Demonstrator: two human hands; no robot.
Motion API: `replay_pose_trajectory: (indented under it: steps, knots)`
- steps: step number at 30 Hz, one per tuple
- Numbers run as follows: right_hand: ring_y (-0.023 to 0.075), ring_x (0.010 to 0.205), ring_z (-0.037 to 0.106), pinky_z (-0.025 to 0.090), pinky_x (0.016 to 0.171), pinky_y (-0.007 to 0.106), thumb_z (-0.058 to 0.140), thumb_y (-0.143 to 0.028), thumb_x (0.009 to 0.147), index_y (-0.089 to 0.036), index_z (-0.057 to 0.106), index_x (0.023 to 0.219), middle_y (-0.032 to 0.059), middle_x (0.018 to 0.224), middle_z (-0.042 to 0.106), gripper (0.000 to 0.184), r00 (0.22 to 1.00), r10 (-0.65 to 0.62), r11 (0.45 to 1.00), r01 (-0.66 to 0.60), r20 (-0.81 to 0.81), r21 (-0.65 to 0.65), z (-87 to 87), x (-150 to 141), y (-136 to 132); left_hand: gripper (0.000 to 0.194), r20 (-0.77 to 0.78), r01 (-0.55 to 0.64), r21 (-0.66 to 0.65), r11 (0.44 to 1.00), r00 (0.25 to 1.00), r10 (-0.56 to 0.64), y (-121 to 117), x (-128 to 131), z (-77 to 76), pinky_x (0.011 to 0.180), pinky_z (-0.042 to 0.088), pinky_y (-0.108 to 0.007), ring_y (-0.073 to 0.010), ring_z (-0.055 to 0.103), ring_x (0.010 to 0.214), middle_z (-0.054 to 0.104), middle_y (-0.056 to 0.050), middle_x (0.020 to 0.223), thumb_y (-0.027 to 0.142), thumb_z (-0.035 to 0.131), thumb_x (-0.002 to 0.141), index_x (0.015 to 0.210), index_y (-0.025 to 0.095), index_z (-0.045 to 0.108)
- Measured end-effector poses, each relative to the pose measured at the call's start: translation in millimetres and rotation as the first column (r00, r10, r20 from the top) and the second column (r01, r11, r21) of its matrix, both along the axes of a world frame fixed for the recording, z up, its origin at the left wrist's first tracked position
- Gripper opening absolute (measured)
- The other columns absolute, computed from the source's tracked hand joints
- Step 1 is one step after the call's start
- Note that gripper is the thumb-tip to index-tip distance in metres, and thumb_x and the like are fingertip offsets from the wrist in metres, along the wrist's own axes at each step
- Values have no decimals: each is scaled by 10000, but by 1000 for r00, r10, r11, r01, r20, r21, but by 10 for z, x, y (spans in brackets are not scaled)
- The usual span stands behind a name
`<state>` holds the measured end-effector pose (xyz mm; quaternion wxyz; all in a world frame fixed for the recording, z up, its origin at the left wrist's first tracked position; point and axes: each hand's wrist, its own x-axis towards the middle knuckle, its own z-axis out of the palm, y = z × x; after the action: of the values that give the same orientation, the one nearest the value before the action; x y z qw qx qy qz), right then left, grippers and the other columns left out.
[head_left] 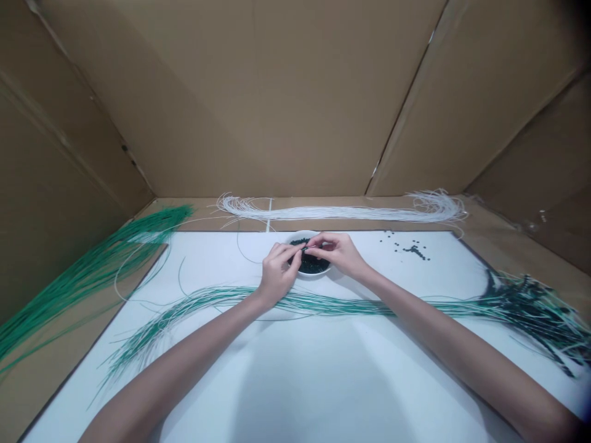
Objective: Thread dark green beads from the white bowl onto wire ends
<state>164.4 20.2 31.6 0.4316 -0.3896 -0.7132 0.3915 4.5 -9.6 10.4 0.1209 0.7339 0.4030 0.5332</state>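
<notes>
My left hand (279, 271) and my right hand (341, 253) meet over a white bowl (318, 274) filled with small black pieces (313, 264). A tiny dark piece (304, 248) shows at the pinched fingertips of my left hand. Thumb and forefinger of my right hand are pinched together right beside it; what they hold is too small to make out. Under both forearms runs a long bundle of green and white wires (341, 304), its right end carrying many dark tips (521, 301).
White wires (332, 213) lie along the back by the cardboard wall (258, 98). Loose green wires (92, 271) spread at the left. More black pieces (418, 251) are scattered on the white board (314, 381), right of the bowl.
</notes>
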Motion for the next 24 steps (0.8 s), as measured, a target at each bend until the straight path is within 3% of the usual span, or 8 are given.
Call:
replay_pose_trajectory:
  steps: [8, 16, 20, 24]
  knots:
    - [133, 664, 563, 458, 593, 244, 615, -346, 655, -123, 633, 741, 46, 709, 626, 240, 999, 21, 1000, -21, 47, -2, 47, 15, 4, 214, 20, -26, -72, 997, 999, 28, -3, -10, -8, 664, 421, -227, -110, 516, 711, 576, -33, 805, 213, 467, 809, 984, 183, 587]
    - [122, 600, 551, 449, 553, 234, 622, -373, 654, -133, 603, 722, 23, 656, 602, 250, 983, -30, 995, 11, 181, 103, 48, -3, -12, 118, 15, -77, -107, 991, 997, 79, -1, -7, -16, 627, 393, -220, -108, 475, 648, 568, -11, 743, 258, 480, 802, 828, 176, 562]
    - [160, 693, 568, 450, 636, 275, 642, -283, 649, -147, 628, 838, 55, 780, 628, 233, 877, 67, 970, -170, 477, 176, 111, 21, 15, 127, 63, -138, -120, 983, 987, 146, 30, -6, -35, 648, 385, -227, -115, 482, 682, 557, -16, 771, 261, 452, 819, 839, 180, 548]
    - [175, 706, 562, 428, 654, 287, 597, -184, 692, -158, 660, 804, 69, 797, 628, 132, 740, 36, 945, -244, 671, 218, 116, 10, 45, 120, 70, -144, -134, 980, 986, 154, 51, -7, -43, 662, 381, -231, -121, 481, 702, 545, -18, 772, 255, 448, 822, 834, 178, 540]
